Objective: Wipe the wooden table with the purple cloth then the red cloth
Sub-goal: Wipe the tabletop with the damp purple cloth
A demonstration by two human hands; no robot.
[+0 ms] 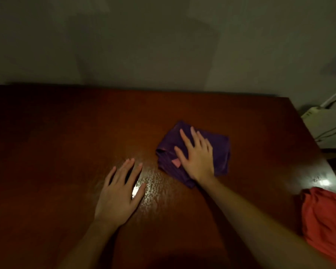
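Note:
A folded purple cloth (220, 150) with a small pink tag lies right of the middle of the dark wooden table (66, 136). My right hand (197, 155) presses flat on it, fingers straight and spread. My left hand (119, 193) rests flat on the bare wood to the cloth's left, fingers spread, holding nothing. A shiny wet-looking streak glints between the two hands. The red cloth (326, 224) lies bunched at the table's near right edge, apart from both hands.
A plain wall runs along the table's far edge. Beyond the right edge sits a pale object with cables (326, 121). A bright reflection (323, 182) shows on the wood just above the red cloth.

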